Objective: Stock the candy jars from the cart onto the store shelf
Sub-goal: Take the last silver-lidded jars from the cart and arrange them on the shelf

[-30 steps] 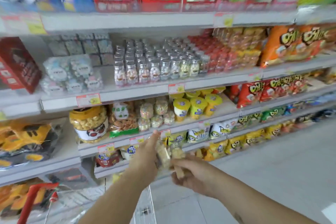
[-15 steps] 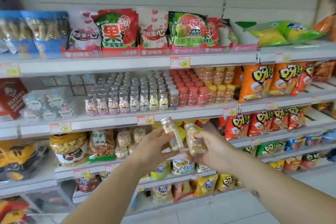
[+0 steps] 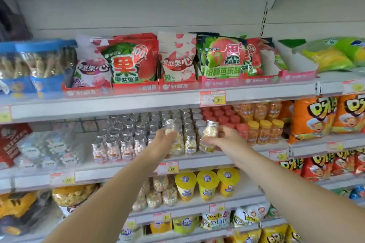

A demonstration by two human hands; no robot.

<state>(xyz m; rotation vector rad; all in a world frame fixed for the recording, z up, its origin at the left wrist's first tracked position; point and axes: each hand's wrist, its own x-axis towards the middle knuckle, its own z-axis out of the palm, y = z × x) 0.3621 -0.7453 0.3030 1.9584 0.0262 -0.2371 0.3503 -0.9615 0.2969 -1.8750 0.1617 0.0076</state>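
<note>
Both my arms reach up to the second shelf (image 3: 217, 161). My left hand (image 3: 163, 142) grips a small clear candy jar (image 3: 171, 127) with a silver lid, held just in front of the rows of like jars (image 3: 138, 134). My right hand (image 3: 227, 140) grips a second clear jar (image 3: 209, 131) of pale yellow candy at the right end of those rows, beside the red-lidded jars (image 3: 223, 116). The lower parts of both held jars are hidden by my fingers. The cart is out of view.
Yellow-lidded jars (image 3: 264, 130) and orange snack bags (image 3: 314, 118) stand to the right on the same shelf. Candy bags in red trays (image 3: 177, 59) fill the shelf above. Yellow cups (image 3: 207, 185) sit on the shelf below. White sweet packs (image 3: 49, 150) lie at the left.
Both hands have risen from below the lower shelves up to the second shelf, each carrying its jar. The view has tilted upward and the cart has dropped out of sight.
</note>
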